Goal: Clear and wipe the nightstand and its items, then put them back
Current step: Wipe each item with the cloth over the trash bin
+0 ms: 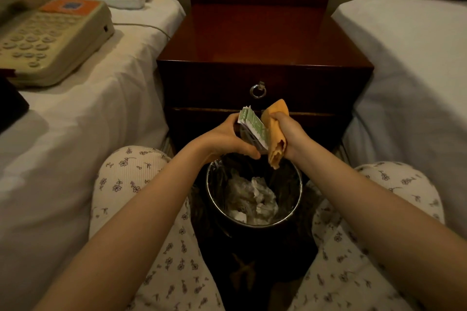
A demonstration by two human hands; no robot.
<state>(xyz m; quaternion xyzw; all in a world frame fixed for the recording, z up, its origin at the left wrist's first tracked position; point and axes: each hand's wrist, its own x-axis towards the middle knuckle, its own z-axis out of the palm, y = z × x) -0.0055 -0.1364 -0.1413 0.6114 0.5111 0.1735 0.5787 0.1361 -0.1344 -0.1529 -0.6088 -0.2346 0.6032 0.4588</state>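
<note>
Left hand (pixel 225 137) grips a stack of green-white packets (pixel 252 124), fingers curled round it. Right hand (pixel 288 134) clamps a bunched orange cloth (pixel 274 134), which touches the stack. Both are over a bin (pixel 300 189) holding crumpled paper, just in front of the dark wood nightstand (pixel 262 40). Phone (pixel 50 38) sits on left bed (pixel 106 113).
</note>
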